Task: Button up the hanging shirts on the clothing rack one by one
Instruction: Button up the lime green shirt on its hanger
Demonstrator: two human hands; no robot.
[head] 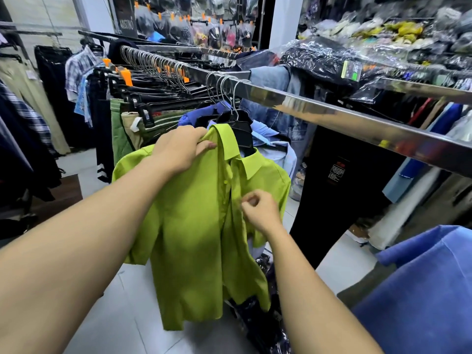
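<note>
head view, looking down: a lime green shirt (194, 221) hangs on a black hanger (237, 129) from a shiny steel rail (332, 116). left hand (178, 149) grasps its collar. right hand (258, 210), fingers curled, pinches the front placket edge halfway down.

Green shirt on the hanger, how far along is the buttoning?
Nothing looks fastened yet: the green shirt hangs with its front placket open. In hand: the left hand grips the collar, the right hand pinches the placket edge. Left: all its buttons, then the blue shirts behind.
</note>
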